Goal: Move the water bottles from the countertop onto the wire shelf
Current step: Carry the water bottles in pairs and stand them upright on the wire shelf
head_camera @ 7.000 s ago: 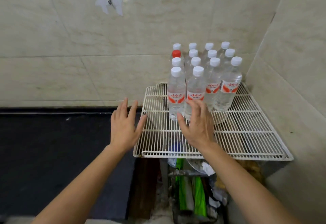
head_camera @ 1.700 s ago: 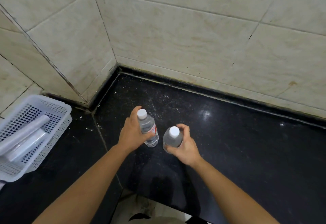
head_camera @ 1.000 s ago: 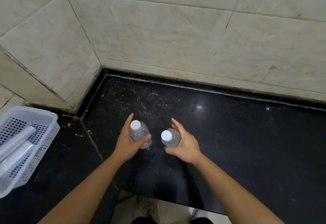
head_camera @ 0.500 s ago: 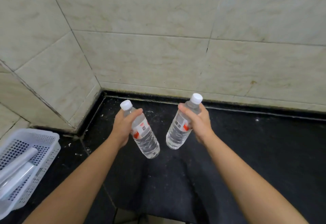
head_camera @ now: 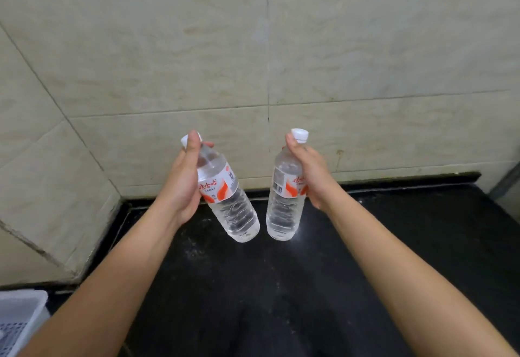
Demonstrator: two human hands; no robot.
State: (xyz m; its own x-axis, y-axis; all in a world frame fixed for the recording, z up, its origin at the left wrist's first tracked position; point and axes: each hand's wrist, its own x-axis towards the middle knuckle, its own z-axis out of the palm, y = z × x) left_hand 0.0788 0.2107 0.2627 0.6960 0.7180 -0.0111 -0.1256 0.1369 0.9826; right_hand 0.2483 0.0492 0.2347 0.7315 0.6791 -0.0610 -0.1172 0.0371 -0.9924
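1. Clear plastic with a red-and-white label: the left bottle [head_camera: 233, 204] and the right bottle [head_camera: 282, 207] are both in the air above the black countertop [head_camera: 281, 294]. Neither touches it. The left one leans with its base toward the middle, and the right one is close to upright. Their bases are near each other but apart.
2. The left hand [head_camera: 183, 185] grips the left bottle at the shoulder and label. Its thumb lies up the neck and partly covers the white cap [head_camera: 184, 140], and its fingers curl round the far side.
3. The right hand [head_camera: 312, 176] grips the right bottle the same way, with the thumb reaching up beside its cap [head_camera: 299, 135]. Its fingers wrap behind the bottle and are mostly hidden.
4. What has changed: a second ago both bottles stood on the countertop with the hands closing round them. Half a second ago they had just come up. Now they are higher, against the tiled wall [head_camera: 253, 61].
5. The view has also swung to the right. The white basket [head_camera: 17, 320], which showed plainly a moment ago, is now only a corner at the lower left.
6. For the task, this suggests the pick-up is done and the carry has begun. The wire shelf is not in view now. Seven seconds ago it lay to the right and already held a group of bottles.
7. No other bottles show on the visible countertop, so these may be the last pair, though part of the surface is out of sight.
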